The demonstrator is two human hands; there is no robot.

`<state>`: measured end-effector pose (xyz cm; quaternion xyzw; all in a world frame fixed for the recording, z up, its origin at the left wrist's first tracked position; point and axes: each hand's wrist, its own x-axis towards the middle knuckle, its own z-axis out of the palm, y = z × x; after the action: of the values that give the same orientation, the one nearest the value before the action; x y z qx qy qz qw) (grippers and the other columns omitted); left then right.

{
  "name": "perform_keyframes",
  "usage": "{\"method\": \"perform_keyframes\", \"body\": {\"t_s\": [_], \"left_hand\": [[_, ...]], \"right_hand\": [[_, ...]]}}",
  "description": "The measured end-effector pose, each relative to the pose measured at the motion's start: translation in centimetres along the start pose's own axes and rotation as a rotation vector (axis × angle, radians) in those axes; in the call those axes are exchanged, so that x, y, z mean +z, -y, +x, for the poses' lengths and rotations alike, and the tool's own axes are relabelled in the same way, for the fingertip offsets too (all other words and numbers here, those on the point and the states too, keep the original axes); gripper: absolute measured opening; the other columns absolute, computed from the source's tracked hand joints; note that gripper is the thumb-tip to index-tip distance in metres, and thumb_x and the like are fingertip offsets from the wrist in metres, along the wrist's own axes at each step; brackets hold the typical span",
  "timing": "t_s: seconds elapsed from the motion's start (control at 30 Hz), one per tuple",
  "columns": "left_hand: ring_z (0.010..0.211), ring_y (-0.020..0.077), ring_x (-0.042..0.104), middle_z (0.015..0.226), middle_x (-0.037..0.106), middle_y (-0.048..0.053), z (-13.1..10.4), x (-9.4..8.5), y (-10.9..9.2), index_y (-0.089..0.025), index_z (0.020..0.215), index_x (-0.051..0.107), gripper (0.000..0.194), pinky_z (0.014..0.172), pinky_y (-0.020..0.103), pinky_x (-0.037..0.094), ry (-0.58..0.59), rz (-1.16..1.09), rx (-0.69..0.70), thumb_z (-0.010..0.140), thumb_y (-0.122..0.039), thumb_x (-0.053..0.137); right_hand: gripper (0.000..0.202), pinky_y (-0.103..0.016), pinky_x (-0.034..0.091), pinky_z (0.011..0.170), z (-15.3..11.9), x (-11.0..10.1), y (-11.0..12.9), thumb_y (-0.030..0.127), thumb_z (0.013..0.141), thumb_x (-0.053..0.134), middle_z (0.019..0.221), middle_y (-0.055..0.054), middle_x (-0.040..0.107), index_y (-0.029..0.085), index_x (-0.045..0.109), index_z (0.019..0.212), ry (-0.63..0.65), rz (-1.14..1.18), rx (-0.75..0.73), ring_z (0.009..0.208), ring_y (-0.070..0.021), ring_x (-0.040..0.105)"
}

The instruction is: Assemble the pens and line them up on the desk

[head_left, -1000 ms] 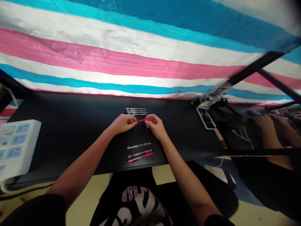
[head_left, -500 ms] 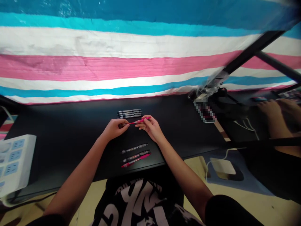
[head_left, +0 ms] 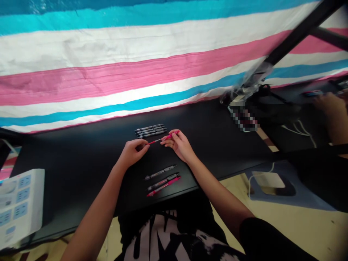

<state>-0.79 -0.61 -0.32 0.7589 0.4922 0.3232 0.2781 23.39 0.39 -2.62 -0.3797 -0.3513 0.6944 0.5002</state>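
Observation:
My left hand is closed, its thumb and fingertips pinching the red end of a thin pen refill. My right hand grips a pink pen barrel, tilted up to the right. The refill spans the gap between both hands, in line with the barrel; whether its far end sits inside cannot be made out. Just beyond my hands, several black-and-clear pens lie side by side. Nearer me are a grey-and-clear pen, a black pen and a pink pen.
The black table carries a white power strip at the left. At the right are a blurred-out phone-like object, plastic wrapping and a metal frame bar. Another person's hand is at the far right.
My hands are slightly farther apart, and more of the refill shows between them. The view has tilted; the table pens lie as before.

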Motion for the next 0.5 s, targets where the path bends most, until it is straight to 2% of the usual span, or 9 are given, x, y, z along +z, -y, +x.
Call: {"method": "perform_keyframes", "body": {"t_s": [0.2, 0.5], "left_hand": [[0.056, 0.0111, 0.055, 0.072, 0.071, 0.003, -0.17, -0.04, -0.17, -0.016, 0.088, 0.074, 0.020, 0.055, 0.023, 0.045, -0.022, -0.051, -0.007, 0.092, -0.032, 0.065], [0.060, 0.0113, 0.057, 0.079, 0.073, 0.003, -0.21, -0.37, -0.23, -0.018, 0.096, 0.077, 0.016, 0.060, 0.023, 0.046, 0.008, -0.020, 0.021, 0.094, -0.029, 0.067]], "right_hand": [[0.041, -0.030, 0.060, 0.072, 0.00, 0.17, 0.50, 0.059, 0.089, 0.073, 0.095, -0.004, 0.079, 0.026, 0.053, 0.104, 0.018, -0.005, 0.016, 0.083, -0.0196, 0.079], [0.041, -0.032, 0.061, 0.077, -0.15, 0.26, 0.71, 0.046, 0.080, 0.085, 0.100, -0.005, 0.079, 0.025, 0.060, 0.104, 0.020, -0.048, 0.039, 0.089, -0.0202, 0.078]]}}
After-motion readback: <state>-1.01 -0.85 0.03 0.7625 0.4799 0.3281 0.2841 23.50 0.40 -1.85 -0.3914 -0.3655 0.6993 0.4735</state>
